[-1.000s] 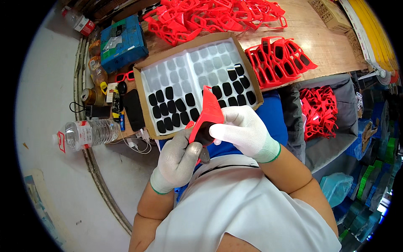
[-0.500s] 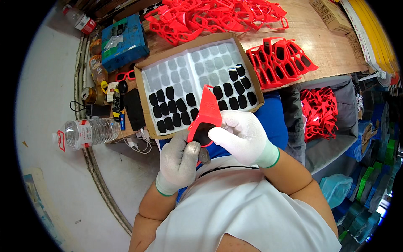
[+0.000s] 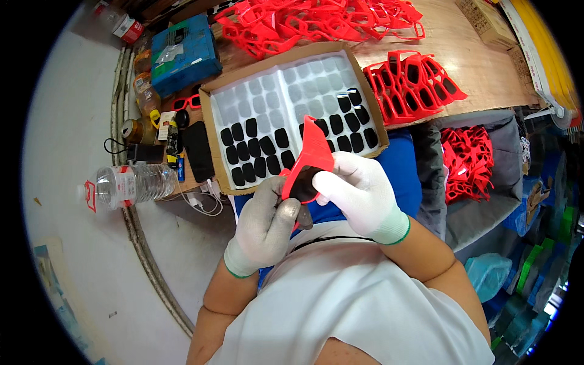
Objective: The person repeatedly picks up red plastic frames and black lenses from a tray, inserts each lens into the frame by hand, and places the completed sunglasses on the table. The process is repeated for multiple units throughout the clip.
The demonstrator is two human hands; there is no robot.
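Observation:
Both my hands wear white knit gloves with green cuffs; the left glove's fingers are grey with dirt. Between them is a red sunglasses frame (image 3: pixel 314 148), held tilted with one temple pointing up and away. My left hand (image 3: pixel 266 224) is closed around its lower part. My right hand (image 3: pixel 364 196) pinches the frame's right side, with the thumb pressed on a dark lens (image 3: pixel 302 184) in the rim. Just beyond lies a shallow cardboard box (image 3: pixel 205 121) lined with white sheet, where dark lenses (image 3: pixel 266 146) sit in rows. The far rows look pale grey.
Red frames (image 3: pixel 328 24) are heaped at the back. Frames with dark lenses (image 3: pixel 413 88) stand stacked at the right, above a grey fabric bin (image 3: pixel 474 219) of more red frames. At left are a blue box (image 3: pixel 184 56), a phone (image 3: pixel 198 151) and a large plastic bottle (image 3: pixel 131 185).
My hands and the frame have shifted slightly right in the picture. The frame has tilted a little, and more of the dark lens shows beside my right thumb.

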